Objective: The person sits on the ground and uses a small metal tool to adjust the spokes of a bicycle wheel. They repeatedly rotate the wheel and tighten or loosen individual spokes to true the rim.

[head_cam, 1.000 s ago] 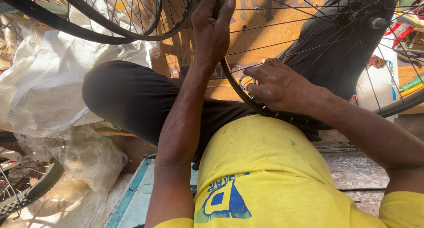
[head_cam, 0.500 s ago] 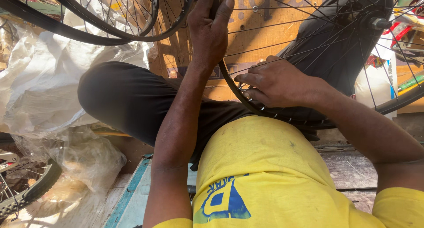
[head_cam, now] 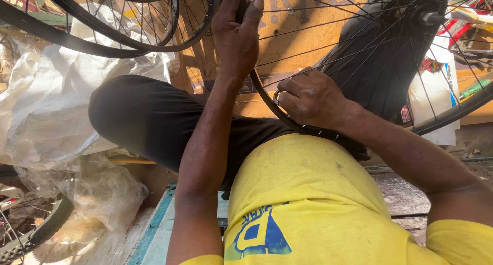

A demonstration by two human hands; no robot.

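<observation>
The left hand grips the bicycle wheel rim high up; the right hand pinches a spoke nipple lower on it, fingertips hidden. The wheel rests over black trousers, its hub partly cut off.

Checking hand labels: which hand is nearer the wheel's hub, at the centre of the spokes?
Right. The right hand grips the black spoked wheel rim at its lower edge, below-left of the hub. The left hand holds the rim higher up, farther left.
</observation>
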